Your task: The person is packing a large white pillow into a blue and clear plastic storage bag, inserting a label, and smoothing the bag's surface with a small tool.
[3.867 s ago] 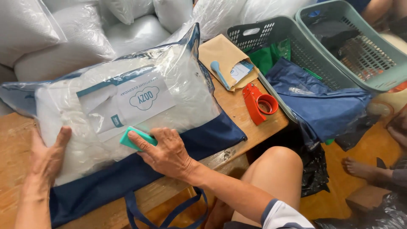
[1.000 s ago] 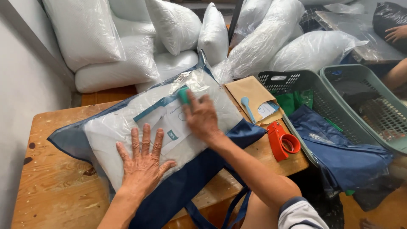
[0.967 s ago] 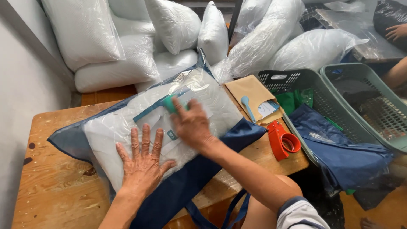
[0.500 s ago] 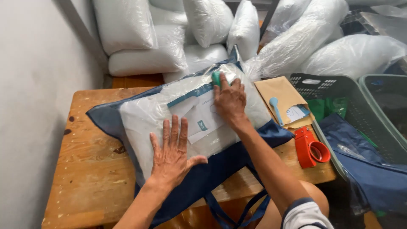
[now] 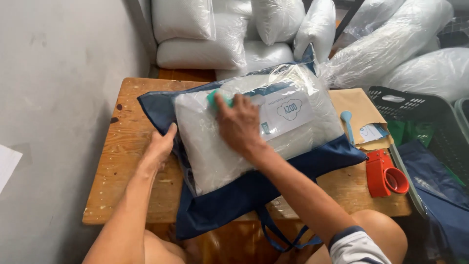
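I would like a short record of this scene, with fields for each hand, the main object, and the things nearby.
Left hand: rests flat at the left edge of the bagged pillow, on the navy fabric
Right hand: presses a small teal tool onto the pillow's plastic
Bagged pillow: white, in clear plastic, lying on a navy bag
Surface: wooden table
Right of the pillow: brown envelope, light blue scoop, red tape dispenser
Behind: stacked white pillows in plastic
Far right: dark plastic basket

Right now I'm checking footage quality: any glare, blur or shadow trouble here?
Head view: soft daylight, no harsh shadows; mild sheen on the plastic-wrapped pillow; right hand slightly motion-blurred over a teal tool; left hand sharp.
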